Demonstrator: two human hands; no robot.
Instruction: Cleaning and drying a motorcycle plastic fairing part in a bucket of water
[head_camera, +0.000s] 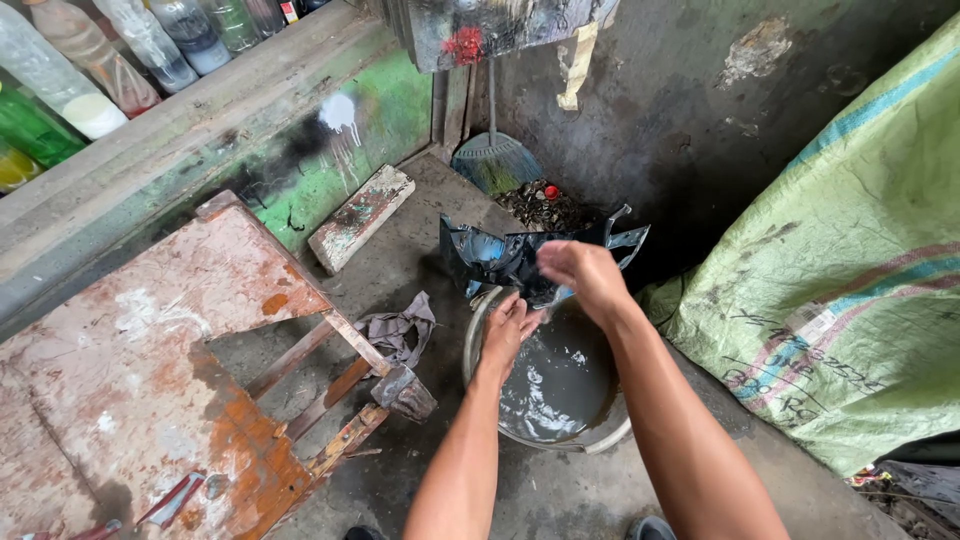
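The left hand (510, 325), fingers pressed together, was held over the water basin (480, 340); the right hand (585, 275), fingers curled, touched the dark plastic panel (500, 255) at twelve o'clock, best gripped firmly while wet

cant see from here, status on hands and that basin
Left hand open over basin of murky water. Right hand blurred above it. Dark plastic panel behind.
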